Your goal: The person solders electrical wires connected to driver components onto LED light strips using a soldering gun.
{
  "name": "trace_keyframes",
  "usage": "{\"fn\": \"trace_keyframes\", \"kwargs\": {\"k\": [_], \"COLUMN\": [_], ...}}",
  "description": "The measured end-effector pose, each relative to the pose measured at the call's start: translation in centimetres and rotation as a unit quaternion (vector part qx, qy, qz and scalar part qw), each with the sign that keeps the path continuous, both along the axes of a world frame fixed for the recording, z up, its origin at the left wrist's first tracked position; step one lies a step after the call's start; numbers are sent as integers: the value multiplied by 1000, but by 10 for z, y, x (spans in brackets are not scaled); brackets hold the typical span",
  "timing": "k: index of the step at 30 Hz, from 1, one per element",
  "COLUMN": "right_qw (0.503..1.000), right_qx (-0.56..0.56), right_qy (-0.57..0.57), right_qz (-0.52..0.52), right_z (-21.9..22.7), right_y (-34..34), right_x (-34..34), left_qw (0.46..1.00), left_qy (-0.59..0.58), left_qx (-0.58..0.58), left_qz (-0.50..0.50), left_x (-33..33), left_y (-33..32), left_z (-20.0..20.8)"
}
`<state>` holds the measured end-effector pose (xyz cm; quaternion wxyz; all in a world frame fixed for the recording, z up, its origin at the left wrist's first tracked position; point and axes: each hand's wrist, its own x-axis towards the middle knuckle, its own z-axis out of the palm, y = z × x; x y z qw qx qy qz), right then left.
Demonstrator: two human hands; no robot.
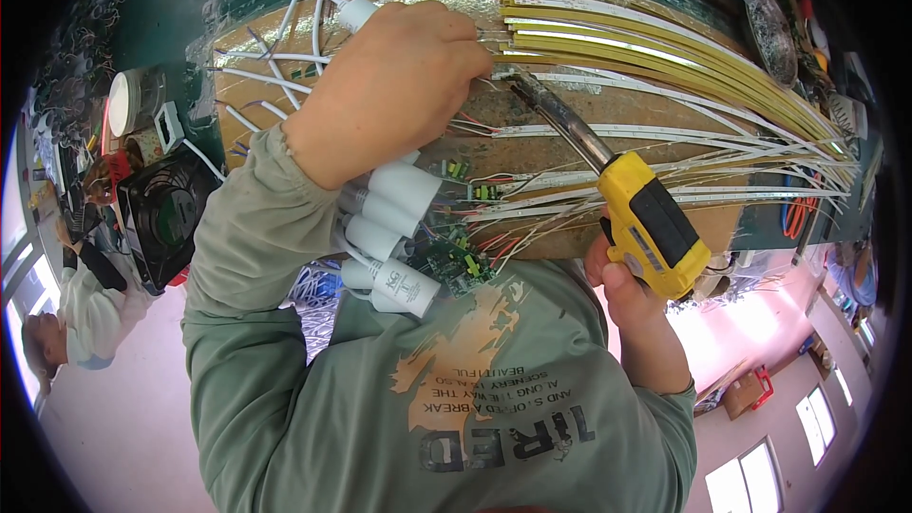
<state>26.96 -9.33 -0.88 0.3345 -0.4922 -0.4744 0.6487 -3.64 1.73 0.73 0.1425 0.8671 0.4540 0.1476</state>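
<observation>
My left hand (404, 81) is closed with its fingers bent down at the near ends of the strips; its fingertips and whatever they grip are hidden. Just past the fingers a thin wire (488, 84) shows. In my right hand (622, 280) is a yellow and black soldering gun (655, 228), its dark tip (518, 81) reaching the strip ends beside my left fingers. Narrow white LED strips (646, 135) lie to the right, with red and white wires at their ends. Below my left wrist sit several white cylindrical housings (404, 198) and small green circuit boards (461, 261).
A bundle of yellow-edged strips (608, 36) lies along the far side of the brown board (560, 114). White cables (271, 76) spread at the left. A black fan (163, 218) and a white-lidded jar (123, 103) stand farther left, near another person (90, 313). Orange-handled tool (796, 218) lies right.
</observation>
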Motion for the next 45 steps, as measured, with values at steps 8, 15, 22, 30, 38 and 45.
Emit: {"fn": "trace_keyframes", "kwargs": {"k": [8, 15, 22, 30, 38, 45], "right_qw": [1000, 1000, 999, 1000, 1000, 999], "right_qx": [6, 28, 36, 15, 4, -10], "right_qy": [-1, -5, -15, -3, 2, 21], "right_qz": [2, 1, 13, 3, 4, 25], "right_z": [-1, -2, -1, -1, -1, 1], "right_y": [0, 0, 2, 2, 1, 4], "right_x": [0, -1, -1, -1, 0, 2], "left_qw": [1000, 1000, 1000, 999, 999, 999], "left_qy": [-11, -12, -5, -18, -4, 0], "left_qx": [-1, 4, 20, 32, 35, 47], "left_qz": [-3, 2, 0, 1, -2, -6], "left_x": [0, 0, 1, 2, 4, 6], "left_y": [1, 1, -1, -1, -2, -2], "left_z": [1, 0, -2, -4, -5, -5]}}
